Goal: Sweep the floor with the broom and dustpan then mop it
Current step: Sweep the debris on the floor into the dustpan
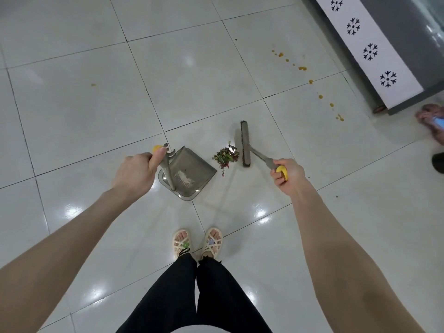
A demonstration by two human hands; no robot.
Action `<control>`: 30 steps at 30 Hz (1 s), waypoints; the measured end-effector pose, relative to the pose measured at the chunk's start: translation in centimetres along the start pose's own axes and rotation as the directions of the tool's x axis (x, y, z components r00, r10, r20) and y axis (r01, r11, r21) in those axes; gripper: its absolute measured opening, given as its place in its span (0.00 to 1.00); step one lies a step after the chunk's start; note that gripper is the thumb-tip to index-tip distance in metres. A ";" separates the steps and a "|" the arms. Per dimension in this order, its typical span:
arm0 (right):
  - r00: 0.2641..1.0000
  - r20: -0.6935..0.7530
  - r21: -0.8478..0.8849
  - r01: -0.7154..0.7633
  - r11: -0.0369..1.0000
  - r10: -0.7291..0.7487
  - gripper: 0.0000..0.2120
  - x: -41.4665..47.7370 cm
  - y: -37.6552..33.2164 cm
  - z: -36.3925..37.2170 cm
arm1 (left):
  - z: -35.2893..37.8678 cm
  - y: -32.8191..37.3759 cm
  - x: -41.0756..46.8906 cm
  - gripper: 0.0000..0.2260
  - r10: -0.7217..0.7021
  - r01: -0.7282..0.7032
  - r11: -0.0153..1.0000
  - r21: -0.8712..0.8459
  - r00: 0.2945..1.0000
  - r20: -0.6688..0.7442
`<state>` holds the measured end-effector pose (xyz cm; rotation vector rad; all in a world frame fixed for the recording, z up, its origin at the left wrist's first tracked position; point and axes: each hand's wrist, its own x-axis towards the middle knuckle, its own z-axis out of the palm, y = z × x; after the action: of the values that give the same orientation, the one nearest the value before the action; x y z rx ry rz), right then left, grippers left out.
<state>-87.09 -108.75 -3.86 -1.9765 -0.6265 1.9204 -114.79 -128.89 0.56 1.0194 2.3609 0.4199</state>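
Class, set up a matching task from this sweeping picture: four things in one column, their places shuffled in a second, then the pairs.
1 dustpan
2 broom
3 leaf pile
4 orange drops

A in the right hand
B between dustpan and broom
C in the left hand
D near the grey cabinet

Pairs: 1-C, 2-A, 3-B, 4-D

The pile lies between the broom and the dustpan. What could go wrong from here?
1. The pile lies loose near the lip of the dustpan; a fast stroke of the broom may scatter bits past it or under its edge.
2. The left hand holds the dustpan only by its tall handle, so a push could slide it on the glossy floor.
3. The orange drops look wet; sweeping through them would likely smear them.
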 end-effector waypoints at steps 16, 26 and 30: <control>0.989 -0.095 -0.305 0.083 0.949 -0.117 0.07 0.9 1.7 0.9 | 0.8 0.9 -0.7 0.36 0.020 -0.022 0.999 0.027 0.997 0.080; 0.990 -0.039 -0.417 0.106 0.903 -0.135 0.05 4.2 0.9 2.6 | 1.2 2.5 0.8 0.38 0.038 -0.043 0.998 0.037 0.989 0.140; 0.999 -0.018 -0.339 0.033 0.940 -0.041 0.04 4.8 1.6 3.5 | 0.7 3.0 1.8 0.34 0.052 -0.060 0.998 0.037 0.982 0.179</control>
<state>-90.45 -107.93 -8.97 -2.1651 -1.0406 1.8611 -113.64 -125.48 0.77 1.0978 2.1943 0.2884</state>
